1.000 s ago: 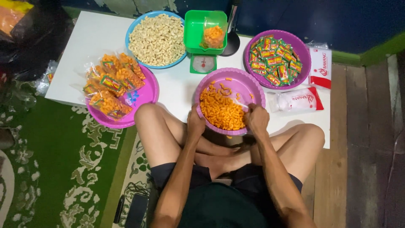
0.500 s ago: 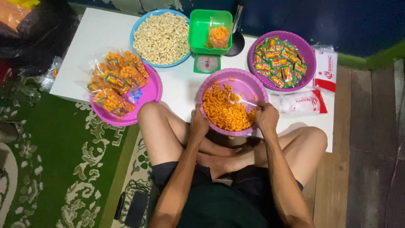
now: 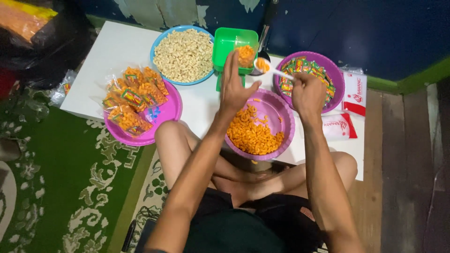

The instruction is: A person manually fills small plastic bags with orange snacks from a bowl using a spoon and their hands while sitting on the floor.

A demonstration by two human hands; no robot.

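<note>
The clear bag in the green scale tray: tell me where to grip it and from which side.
Pinch the clear bag at its open upper rim, coming from the near left, where the left hand already reaches. The orange snacks sit low in it, so the film above looks slack. The spoon in the right hand comes from the right, so leave that side free.

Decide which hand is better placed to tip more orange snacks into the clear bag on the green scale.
Right hand: it holds the loaded spoon beside the bag, which the left hand steadies.
</note>
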